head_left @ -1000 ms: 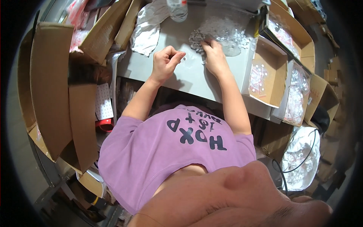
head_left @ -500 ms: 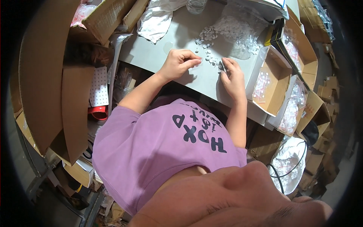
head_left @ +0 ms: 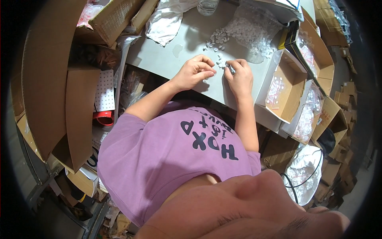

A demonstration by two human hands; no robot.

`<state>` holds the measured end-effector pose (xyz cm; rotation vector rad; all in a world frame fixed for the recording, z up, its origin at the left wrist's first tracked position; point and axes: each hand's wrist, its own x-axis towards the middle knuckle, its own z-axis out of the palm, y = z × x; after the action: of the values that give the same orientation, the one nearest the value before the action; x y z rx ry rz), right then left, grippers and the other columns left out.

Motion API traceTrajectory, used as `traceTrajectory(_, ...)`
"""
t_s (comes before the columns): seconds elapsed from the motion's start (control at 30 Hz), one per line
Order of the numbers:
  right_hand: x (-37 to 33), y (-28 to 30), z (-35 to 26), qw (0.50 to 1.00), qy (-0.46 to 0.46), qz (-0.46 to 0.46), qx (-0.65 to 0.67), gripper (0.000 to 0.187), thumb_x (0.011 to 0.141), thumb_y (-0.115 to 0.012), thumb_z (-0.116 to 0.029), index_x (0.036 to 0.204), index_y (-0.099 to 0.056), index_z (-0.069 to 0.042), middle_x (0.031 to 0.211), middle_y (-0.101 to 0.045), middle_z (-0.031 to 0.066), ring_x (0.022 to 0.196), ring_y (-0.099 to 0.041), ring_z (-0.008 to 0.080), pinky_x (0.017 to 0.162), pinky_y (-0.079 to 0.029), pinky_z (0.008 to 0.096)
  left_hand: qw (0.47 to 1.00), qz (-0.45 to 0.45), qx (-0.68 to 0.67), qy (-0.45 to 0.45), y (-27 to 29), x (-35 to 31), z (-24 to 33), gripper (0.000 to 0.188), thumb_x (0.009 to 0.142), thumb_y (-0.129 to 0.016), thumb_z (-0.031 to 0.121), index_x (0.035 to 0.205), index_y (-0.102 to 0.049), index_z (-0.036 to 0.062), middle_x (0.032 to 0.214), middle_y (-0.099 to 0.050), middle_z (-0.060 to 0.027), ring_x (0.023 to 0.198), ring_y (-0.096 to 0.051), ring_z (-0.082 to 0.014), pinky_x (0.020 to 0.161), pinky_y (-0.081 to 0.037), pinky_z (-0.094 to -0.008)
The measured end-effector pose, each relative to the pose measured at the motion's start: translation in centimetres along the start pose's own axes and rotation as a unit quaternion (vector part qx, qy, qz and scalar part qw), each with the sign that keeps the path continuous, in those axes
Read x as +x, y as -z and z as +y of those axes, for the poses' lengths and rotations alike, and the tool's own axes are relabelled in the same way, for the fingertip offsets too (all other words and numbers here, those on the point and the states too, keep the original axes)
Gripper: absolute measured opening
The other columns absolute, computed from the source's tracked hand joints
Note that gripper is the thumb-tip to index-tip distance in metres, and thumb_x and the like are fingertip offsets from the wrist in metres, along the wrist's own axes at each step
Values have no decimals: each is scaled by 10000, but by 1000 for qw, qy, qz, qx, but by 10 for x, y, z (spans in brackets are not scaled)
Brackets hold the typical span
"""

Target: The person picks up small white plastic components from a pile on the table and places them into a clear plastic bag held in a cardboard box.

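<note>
My left hand [head_left: 195, 72] hovers over the near part of the grey table [head_left: 159, 59], its thumb and fingertips drawn together. Whatever is between them is too small to make out. To its right, my right hand [head_left: 240, 78] has its fingers bent down at the near end of some small white plastic pieces [head_left: 219, 62]. Its thumb and forefinger pinch at something small that I cannot make out. More of these round-headed white pieces [head_left: 218, 37] lie in a loose pile farther back. Beside that pile, a clear plastic bag [head_left: 254, 28] bulges with similar pieces.
At the right edge stands an open cardboard box [head_left: 292, 81] holding small clear bags, with more boxes [head_left: 318, 51] beyond. A white crumpled cloth or bag [head_left: 163, 26] and a clear cup [head_left: 207, 7] sit at the back. Tall cardboard [head_left: 47, 79] rises on the left.
My right hand has moved slightly left, toward my left hand, and its fingers have bent in over the near white pieces. My left hand has shifted a little right and slightly down.
</note>
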<state>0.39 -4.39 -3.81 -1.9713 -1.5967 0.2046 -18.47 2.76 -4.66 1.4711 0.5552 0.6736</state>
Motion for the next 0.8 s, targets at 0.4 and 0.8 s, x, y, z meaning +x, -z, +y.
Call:
traceTrajectory(0.4,-21,4,-4,999,-6,41,9,75,716,-665,-37,790,-646,-41,854,-624,128,779,-611,322,703,-502,400,999,0,-37,21,-12,10,-5,184,736,-776,27,745,-594,4,822,-644,-84,762,-608,-108,649,-485,-231)
traceTrajectory(0.8,-18,39,-16,970,-48,-20,238,129,707,-665,8,835,-656,-8,829,-636,122,690,-653,215,630,-536,305,979,-75,177,67,-37,22,6,218,717,-761,81,772,-565,3,727,-596,-27,683,-531,-83,613,-453,-263)
